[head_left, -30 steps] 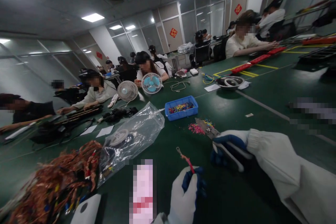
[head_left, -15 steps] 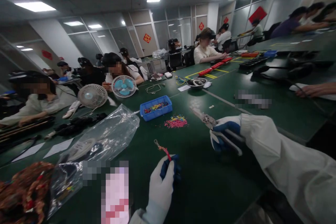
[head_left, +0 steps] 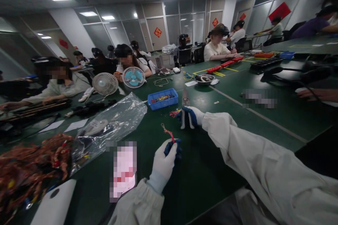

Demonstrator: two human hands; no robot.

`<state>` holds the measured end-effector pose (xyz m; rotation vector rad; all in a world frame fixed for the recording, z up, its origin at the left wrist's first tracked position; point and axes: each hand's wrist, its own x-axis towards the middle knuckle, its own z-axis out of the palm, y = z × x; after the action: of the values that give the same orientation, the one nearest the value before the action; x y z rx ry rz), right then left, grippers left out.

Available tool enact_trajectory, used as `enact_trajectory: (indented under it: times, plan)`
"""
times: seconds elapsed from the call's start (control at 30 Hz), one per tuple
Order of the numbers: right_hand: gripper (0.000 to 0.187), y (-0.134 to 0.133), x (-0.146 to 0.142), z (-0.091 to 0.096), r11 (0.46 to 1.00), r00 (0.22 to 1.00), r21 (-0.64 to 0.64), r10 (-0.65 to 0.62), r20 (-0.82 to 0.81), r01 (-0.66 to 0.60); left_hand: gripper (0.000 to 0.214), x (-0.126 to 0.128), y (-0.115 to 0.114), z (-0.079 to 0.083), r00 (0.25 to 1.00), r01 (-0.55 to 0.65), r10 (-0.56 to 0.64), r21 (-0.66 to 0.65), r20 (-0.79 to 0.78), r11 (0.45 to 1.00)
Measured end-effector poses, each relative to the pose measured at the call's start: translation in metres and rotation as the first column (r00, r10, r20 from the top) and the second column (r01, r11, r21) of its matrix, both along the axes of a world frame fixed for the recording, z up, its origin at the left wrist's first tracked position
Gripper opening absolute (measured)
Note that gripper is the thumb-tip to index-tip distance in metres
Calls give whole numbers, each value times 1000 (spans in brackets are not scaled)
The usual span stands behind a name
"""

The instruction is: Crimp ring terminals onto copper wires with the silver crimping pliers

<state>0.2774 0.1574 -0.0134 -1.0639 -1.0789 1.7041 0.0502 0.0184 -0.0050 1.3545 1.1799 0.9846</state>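
My left hand (head_left: 163,158), in a white glove with blue palm and fingers, is closed round a short red wire (head_left: 173,137). From its upper end come frayed copper strands and a small ring terminal (head_left: 163,126), pointing up and left. My right hand (head_left: 195,115), gloved the same way, grips wire strippers (head_left: 186,97) with pale handles, their metal head aimed away from me. Beside that hand lies a heap of pink and yellow insulation bits (head_left: 174,113), partly hidden by it. Just beyond stands a blue bin (head_left: 162,105) of coloured scraps.
On the left are a clear plastic bag (head_left: 124,116), tangled copper wire (head_left: 31,161), a blurred-out phone (head_left: 124,172) and a white power-bank-like slab (head_left: 55,202). Two fans (head_left: 134,77) and a metal bowl (head_left: 205,81) stand farther back. Co-workers sit around the green table (head_left: 206,168).
My right hand has swung left with the strippers, from the right side to beside the insulation heap. My left hand still holds the red wire. The view has shifted slightly.
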Motion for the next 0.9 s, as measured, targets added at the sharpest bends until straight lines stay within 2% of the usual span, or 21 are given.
enact_trajectory:
  times: [0.07, 0.13, 0.23, 0.33, 0.4, 0.53, 0.67, 0.8, 0.9]
  plan:
    - [48, -10, -5, 10, 997, 990, 68, -30, 138, 21, 40, 0, -1, 3, 1000, 2, -2, 6, 15, 1000]
    - [47, -26, 5, 21, 987, 956, 158, -83, 280, 40, 37, 0, -2, 6, 999, 4, -4, -11, 41, 1000]
    - [41, -51, 27, 32, 943, 848, 326, -225, 480, 66, 38, 1, -5, 8, 997, -5, 11, -74, 71, 997]
    - [35, -70, 36, 27, 872, 705, 489, -364, 609, 28, 36, 1, -10, 7, 994, 34, -20, -124, 110, 992]
    - [39, -79, 33, 16, 837, 631, 546, -403, 663, -39, 38, 0, -12, 4, 989, 74, -52, -153, 142, 985]
    - [45, -91, 24, -5, 779, 556, 600, -420, 717, -185, 46, 0, -14, 1, 973, 120, -73, -207, 220, 971]
    - [43, -93, 29, -12, 733, 494, 621, -446, 746, -276, 55, 1, -14, 7, 960, 133, -59, -258, 275, 957]
    - [42, -92, 32, -15, 651, 304, 634, -558, 772, -416, 55, -1, -15, 10, 954, 168, -83, -286, 288, 943]
    - [39, -95, 28, -17, 606, 189, 618, -621, 761, -501, 45, -2, -16, 11, 975, 138, -87, -249, 205, 958]
